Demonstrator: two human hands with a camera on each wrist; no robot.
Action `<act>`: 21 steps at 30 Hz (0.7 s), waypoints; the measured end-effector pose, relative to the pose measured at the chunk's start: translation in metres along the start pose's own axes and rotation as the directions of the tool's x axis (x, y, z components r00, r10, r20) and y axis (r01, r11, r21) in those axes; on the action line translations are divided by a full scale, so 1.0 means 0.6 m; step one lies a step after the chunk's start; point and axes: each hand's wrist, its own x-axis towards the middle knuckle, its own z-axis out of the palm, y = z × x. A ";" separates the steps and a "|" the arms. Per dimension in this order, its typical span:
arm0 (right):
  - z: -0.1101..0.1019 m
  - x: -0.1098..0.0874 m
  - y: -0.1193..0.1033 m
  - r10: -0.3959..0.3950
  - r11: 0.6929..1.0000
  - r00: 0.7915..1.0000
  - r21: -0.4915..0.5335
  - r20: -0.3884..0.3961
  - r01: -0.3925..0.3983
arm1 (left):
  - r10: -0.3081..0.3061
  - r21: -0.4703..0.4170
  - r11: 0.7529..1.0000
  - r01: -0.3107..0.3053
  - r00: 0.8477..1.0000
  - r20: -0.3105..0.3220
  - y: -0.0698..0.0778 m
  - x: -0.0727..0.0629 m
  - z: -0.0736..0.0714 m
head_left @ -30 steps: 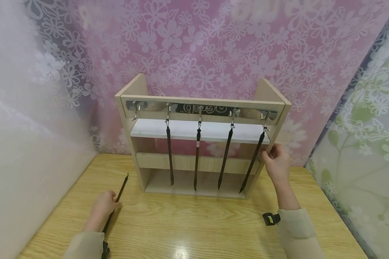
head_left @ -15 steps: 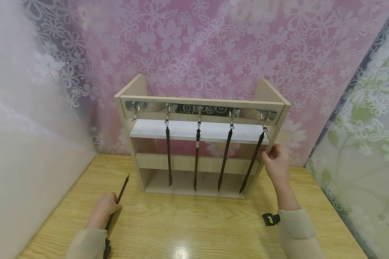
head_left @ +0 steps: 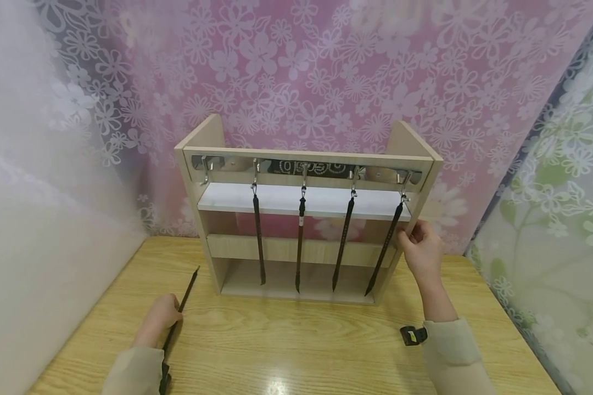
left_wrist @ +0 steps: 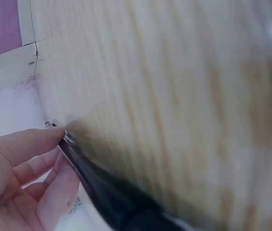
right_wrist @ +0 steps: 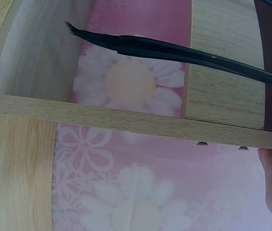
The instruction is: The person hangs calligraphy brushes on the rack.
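A dark writing brush (head_left: 189, 286) lies slantwise at the left of the table, its loop end pointing away from me. My left hand (head_left: 158, 319) pinches its handle between thumb and fingers; the left wrist view shows the thumb on the brush (left_wrist: 85, 171) close to the wood. At the right, my right hand (head_left: 423, 251) grips the side panel of a pale wooden rack (head_left: 272, 248). Several brushes (head_left: 343, 241) hang by loops from the rack's metal hooks, while the leftmost hook (head_left: 205, 171) bears nothing. In the right wrist view, one hanging brush (right_wrist: 150, 48) crosses above the panel edge (right_wrist: 126, 121).
A white shelf (head_left: 277, 196) spans the rack behind the hanging brushes. The wood-grain table (head_left: 257, 340) extends in front. Flowered pink cloth (head_left: 301, 71) stands behind, with pale sheets on both sides (head_left: 54, 219).
My left fingers have drawn in around the brush handle, and the brush has shifted slightly to the right. The leftmost hanging brush sways a little. My right hand stays on the rack.
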 end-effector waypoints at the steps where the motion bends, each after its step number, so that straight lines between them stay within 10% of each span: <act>1: 0.000 0.000 0.000 0.003 1.000 1.000 0.001 0.003 -0.003 | 0.003 -0.001 1.000 -0.003 1.000 -0.004 0.000 0.000 0.000; 12: -0.004 -0.004 0.000 0.014 1.000 0.999 0.015 0.030 -0.014 | -0.005 -0.028 1.000 0.004 1.000 -0.026 -0.004 -0.007 -0.001; 21: -0.001 -0.001 0.002 0.026 1.000 1.000 0.009 0.011 -0.026 | -0.016 -0.161 0.987 -0.014 0.982 -0.189 0.005 -0.018 -0.015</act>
